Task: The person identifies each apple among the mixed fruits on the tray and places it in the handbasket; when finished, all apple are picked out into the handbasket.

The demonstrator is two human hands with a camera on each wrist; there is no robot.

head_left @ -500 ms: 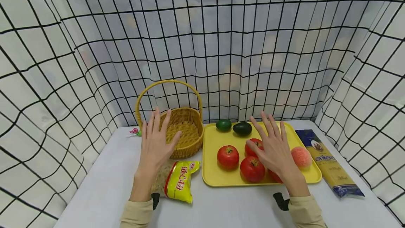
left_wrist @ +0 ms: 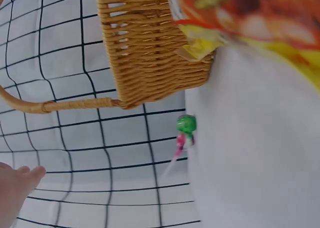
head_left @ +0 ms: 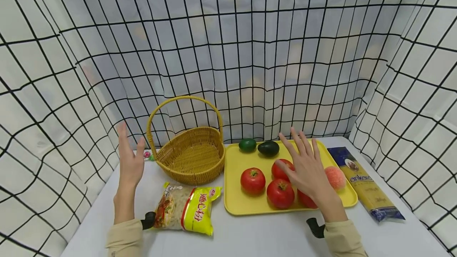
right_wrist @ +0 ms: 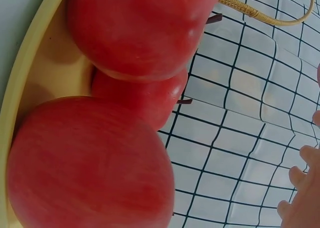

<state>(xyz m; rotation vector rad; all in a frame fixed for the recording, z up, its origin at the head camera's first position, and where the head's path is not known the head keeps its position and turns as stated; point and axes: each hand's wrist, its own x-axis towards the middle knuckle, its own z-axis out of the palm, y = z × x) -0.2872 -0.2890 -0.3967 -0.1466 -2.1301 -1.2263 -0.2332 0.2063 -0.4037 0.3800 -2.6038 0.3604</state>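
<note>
Head view: right grip (head_left: 305, 165) and wrist partly hide front-right red fruit (head_left: 305, 200); wrapped bit (head_left: 147, 154) too small to identify. Left wrist view: left grip (left_wrist: 16, 193) cropped by left edge; bag (left_wrist: 255, 18) blurred, cut off top and right.

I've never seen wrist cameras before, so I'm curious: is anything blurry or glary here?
Left wrist view: the food bag looks blurred, the basket sharper; head view: light soft and fairly even, the left hand slightly smeared; right wrist view: the tomatoes carry a soft sheen, no harsh glare.
</note>
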